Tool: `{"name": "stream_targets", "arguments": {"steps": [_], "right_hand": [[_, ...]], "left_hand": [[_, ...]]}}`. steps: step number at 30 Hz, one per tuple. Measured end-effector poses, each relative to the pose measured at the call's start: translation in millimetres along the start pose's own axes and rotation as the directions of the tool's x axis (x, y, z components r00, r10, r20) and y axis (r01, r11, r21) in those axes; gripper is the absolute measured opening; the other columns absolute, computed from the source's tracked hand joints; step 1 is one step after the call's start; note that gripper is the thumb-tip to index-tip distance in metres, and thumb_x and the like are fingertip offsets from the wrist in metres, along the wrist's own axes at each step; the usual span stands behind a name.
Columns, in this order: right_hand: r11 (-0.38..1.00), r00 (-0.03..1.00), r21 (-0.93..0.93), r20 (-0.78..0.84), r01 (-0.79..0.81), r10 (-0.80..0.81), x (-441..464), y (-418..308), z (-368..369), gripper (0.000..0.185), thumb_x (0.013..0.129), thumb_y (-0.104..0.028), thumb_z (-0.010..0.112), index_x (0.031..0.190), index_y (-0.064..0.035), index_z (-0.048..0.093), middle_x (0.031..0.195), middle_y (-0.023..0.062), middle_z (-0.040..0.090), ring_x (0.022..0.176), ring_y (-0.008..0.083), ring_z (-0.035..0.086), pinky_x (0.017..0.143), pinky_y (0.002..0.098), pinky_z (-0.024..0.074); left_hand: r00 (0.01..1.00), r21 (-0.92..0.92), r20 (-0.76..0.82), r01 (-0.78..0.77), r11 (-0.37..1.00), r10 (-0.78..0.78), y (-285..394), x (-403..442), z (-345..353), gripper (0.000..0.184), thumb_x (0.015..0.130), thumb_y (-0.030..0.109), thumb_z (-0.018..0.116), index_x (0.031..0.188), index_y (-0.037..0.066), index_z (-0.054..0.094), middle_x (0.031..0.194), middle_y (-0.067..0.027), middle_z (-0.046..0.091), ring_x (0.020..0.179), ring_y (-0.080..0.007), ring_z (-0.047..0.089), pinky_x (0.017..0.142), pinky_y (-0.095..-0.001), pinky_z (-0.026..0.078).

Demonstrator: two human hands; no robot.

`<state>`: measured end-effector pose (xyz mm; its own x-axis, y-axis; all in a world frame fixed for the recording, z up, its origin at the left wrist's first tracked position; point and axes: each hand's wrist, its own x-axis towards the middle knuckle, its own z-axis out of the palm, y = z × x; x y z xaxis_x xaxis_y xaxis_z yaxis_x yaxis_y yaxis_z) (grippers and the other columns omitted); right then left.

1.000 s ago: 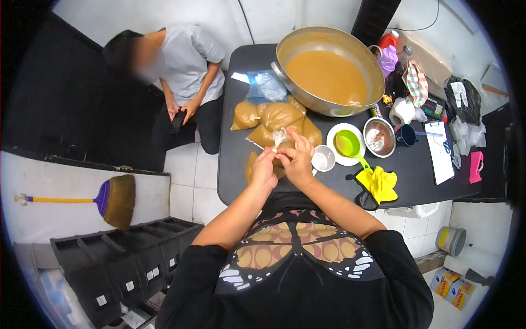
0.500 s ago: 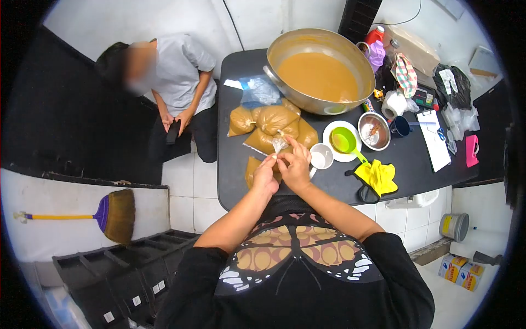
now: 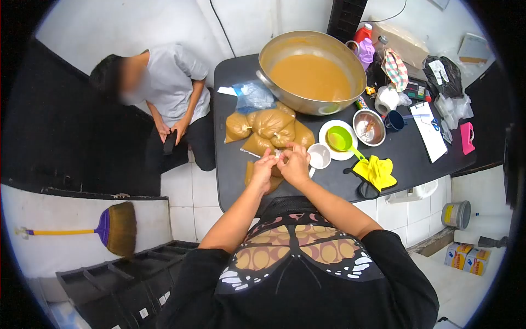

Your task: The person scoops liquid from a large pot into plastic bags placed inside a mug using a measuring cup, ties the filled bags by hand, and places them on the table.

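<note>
My left hand [image 3: 263,171] and my right hand [image 3: 295,164] meet at the near side of a pile of filled plastic bags [image 3: 269,124]. Both pinch the twisted clear top [image 3: 278,154] of a brown-filled bag [image 3: 273,176] that lies partly beneath them. The fingers hide most of that top. Several bags in the pile have knotted necks. Just right of my right hand stands a white mug [image 3: 319,156]. Behind the bags, a large metal basin [image 3: 356,98] holds thick brown liquid.
On the black table [image 3: 339,181] are a green ladle [image 3: 339,139] on a white plate [image 3: 329,125], a metal bowl [image 3: 369,128], a dark mug [image 3: 394,121], yellow gloves [image 3: 378,172] and a clipboard [image 3: 429,137]. A seated person [image 3: 175,88] holds a phone at the left.
The camera view has shifted, so the table's contents appear further left and lower. My fingers have drawn closer together over the bag top, which shows less than before.
</note>
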<state>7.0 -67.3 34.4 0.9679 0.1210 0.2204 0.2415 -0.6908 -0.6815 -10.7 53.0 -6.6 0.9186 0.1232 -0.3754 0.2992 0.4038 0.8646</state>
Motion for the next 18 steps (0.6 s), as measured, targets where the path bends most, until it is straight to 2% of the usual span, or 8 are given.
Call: {"name": "stream_targets", "arguments": {"steps": [2,5,8,11,14,17,18], "right_hand": [[0.999,0.999,-0.032,0.031,0.018,-0.017,3,-3,-4,0.01,0.065,-0.017,0.066,0.07,-0.0083,0.063,0.109,0.0104,0.053,0.108,0.0296,0.043,0.088,0.0441,0.032],[0.998,0.996,-0.053,0.079,-0.039,0.044,8,-6,-5,0.011,0.066,-0.016,0.067,0.071,-0.0062,0.063,0.1,0.0123,0.055,0.102,0.0298,0.048,0.085,0.0405,0.0364],[0.975,0.989,0.191,0.111,-0.117,0.097,10,14,16,0.01,0.066,-0.013,0.066,0.07,-0.0042,0.063,0.092,0.0146,0.057,0.09,0.0318,0.052,0.079,0.0406,0.0411],[0.936,0.984,0.308,0.108,-0.17,0.143,12,14,16,0.009,0.065,-0.01,0.067,0.065,-0.0017,0.062,0.082,0.0175,0.058,0.082,0.033,0.055,0.075,0.0401,0.0442],[0.943,0.992,0.308,0.031,-0.125,0.122,11,14,17,0.011,0.064,-0.009,0.067,0.061,-0.0001,0.06,0.075,0.0157,0.057,0.072,0.029,0.056,0.065,0.0377,0.0453],[0.961,0.995,0.256,0.025,-0.103,0.1,10,13,19,0.011,0.064,-0.008,0.067,0.061,0.0001,0.06,0.076,0.0159,0.057,0.072,0.0287,0.056,0.066,0.0372,0.0454],[0.957,0.991,0.259,0.046,-0.132,0.124,10,12,19,0.011,0.063,-0.008,0.067,0.06,0.0001,0.06,0.077,0.0166,0.057,0.075,0.03,0.055,0.068,0.0379,0.045]], "left_hand": [[0.985,-0.088,0.01,0.174,0.981,-0.174,11,-3,0,0.023,0.084,0.015,0.057,0.105,0.008,0.062,0.12,0.0017,0.054,0.115,-0.0099,0.04,0.093,-0.0363,0.028],[0.965,-0.067,-0.08,0.245,0.967,-0.25,19,-6,5,0.029,0.085,0.02,0.057,0.112,0.008,0.059,0.123,0.0078,0.051,0.112,-0.0095,0.042,0.092,-0.0379,0.028],[0.971,-0.078,-0.067,0.223,0.972,-0.228,10,-2,2,0.036,0.086,0.016,0.057,0.12,0.007,0.053,0.125,0.0035,0.049,0.11,-0.0092,0.043,0.092,-0.0351,0.03],[0.999,-0.058,-0.028,0.013,0.998,-0.015,-29,22,-19,0.027,0.086,0.009,0.055,0.112,0.003,0.058,0.129,-0.005,0.048,0.118,-0.0109,0.04,0.093,-0.0297,0.031],[0.987,0.146,-0.066,-0.132,0.98,0.143,-2,2,2,0.017,0.085,0.002,0.053,0.097,0.0,0.064,0.128,-0.0147,0.048,0.127,-0.0138,0.033,0.094,-0.0251,0.032],[0.974,0.401,-0.067,-0.172,0.9,0.216,-5,7,0,0.015,0.085,0.0,0.051,0.084,-0.002,0.065,0.132,-0.0185,0.043,0.132,-0.0155,0.027,0.094,-0.0264,0.033],[0.978,0.359,-0.078,-0.155,0.92,0.195,-7,8,1,0.014,0.085,0.0,0.051,0.083,-0.002,0.065,0.131,-0.0186,0.044,0.131,-0.0159,0.029,0.093,-0.0264,0.033]]}}
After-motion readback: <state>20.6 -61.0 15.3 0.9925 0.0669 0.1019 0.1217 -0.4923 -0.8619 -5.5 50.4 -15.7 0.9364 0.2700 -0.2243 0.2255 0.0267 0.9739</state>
